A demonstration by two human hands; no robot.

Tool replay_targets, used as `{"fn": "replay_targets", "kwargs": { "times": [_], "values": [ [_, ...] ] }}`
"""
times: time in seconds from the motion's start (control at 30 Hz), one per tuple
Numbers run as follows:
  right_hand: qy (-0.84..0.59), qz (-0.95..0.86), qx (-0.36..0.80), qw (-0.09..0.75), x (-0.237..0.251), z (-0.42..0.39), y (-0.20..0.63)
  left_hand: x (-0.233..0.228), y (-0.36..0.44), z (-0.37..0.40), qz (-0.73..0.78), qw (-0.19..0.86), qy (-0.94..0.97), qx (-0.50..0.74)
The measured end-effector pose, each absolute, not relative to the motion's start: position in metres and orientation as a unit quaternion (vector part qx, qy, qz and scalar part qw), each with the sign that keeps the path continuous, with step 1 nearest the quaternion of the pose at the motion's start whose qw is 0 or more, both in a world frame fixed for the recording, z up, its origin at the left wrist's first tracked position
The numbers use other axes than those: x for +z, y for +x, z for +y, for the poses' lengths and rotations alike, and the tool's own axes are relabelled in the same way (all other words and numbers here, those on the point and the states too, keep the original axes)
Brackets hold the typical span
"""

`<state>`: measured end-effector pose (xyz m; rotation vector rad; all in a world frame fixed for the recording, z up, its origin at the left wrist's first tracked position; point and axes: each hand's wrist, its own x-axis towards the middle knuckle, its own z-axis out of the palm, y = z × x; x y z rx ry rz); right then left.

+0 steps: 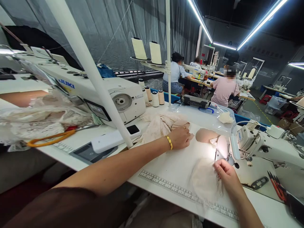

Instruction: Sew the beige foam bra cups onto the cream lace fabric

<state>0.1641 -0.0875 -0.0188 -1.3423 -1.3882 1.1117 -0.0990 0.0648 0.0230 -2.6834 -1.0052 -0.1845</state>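
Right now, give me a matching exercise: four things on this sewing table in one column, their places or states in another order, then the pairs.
Things:
1. left hand
2. right hand
3. thread cones
4. orange-handled scissors

Places:
A. standing upright behind the table, by the white pole
B. pinching lace fabric near the lit needle
C. lying far left, beside bagged fabric
D. resting on a beige padded piece by the cream fabric pile

Pairs: 1-D, 2-B, 3-A, 4-C
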Motion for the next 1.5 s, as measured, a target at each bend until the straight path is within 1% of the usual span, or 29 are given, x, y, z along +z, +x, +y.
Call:
{"fn": "replay_targets", "kwargs": {
  "times": [0.13,0.27,0.4,0.5,0.67,0.77,0.8,0.9,0.97,1.03,1.17,1.23,1.3,1.37,1.43,1.5],
  "values": [
    [-0.551,-0.558,0.443,0.435,-0.017,-0.090,0.163,0.029,-0.094,0.063,-0.366,0.125,-0.918,-0.086],
    [-0.558,-0.559,0.441,0.427,-0.016,-0.090,0.163,0.046,-0.105,0.081,-0.466,0.115,-0.868,-0.130],
    [-0.552,-0.562,0.441,0.430,-0.015,-0.090,0.162,0.057,-0.120,0.108,-0.543,0.055,-0.832,-0.098],
    [-0.548,-0.560,0.442,0.437,-0.015,-0.089,0.161,0.061,-0.124,0.113,-0.556,0.019,-0.826,-0.094],
    [-0.550,-0.541,0.441,0.458,-0.014,-0.087,0.163,0.078,-0.116,0.085,-0.546,-0.019,-0.821,-0.163],
    [-0.556,-0.530,0.447,0.459,-0.012,-0.089,0.165,0.086,-0.106,0.050,-0.521,-0.060,-0.826,-0.206],
    [-0.557,-0.527,0.449,0.459,-0.011,-0.089,0.166,0.087,-0.102,0.037,-0.504,-0.089,-0.830,-0.223],
    [-0.556,-0.522,0.454,0.460,-0.007,-0.092,0.166,0.080,-0.088,0.001,-0.413,-0.232,-0.839,-0.268],
    [-0.552,-0.526,0.456,0.459,-0.003,-0.093,0.166,0.070,-0.079,-0.015,-0.381,-0.270,-0.845,-0.262],
    [-0.548,-0.536,0.453,0.455,0.002,-0.094,0.165,0.059,-0.071,-0.023,-0.383,-0.261,-0.850,-0.249],
    [-0.552,-0.571,0.426,0.432,0.013,-0.097,0.161,0.047,-0.061,-0.026,-0.376,-0.208,-0.875,-0.225],
    [-0.560,-0.604,0.388,0.414,0.019,-0.100,0.158,0.049,-0.055,-0.027,-0.301,-0.195,-0.901,-0.244],
    [-0.552,-0.642,0.354,0.398,0.026,-0.106,0.156,0.054,-0.048,-0.025,-0.201,-0.215,-0.921,-0.254],
    [-0.537,-0.669,0.339,0.388,0.032,-0.112,0.156,0.058,-0.041,-0.020,-0.143,-0.281,-0.926,-0.207],
    [-0.542,-0.677,0.319,0.383,0.036,-0.120,0.157,0.059,-0.039,-0.012,-0.126,-0.364,-0.917,-0.107],
    [-0.567,-0.673,0.283,0.381,0.039,-0.128,0.161,0.057,-0.040,-0.004,-0.116,-0.419,-0.900,-0.020]
  ]
}}
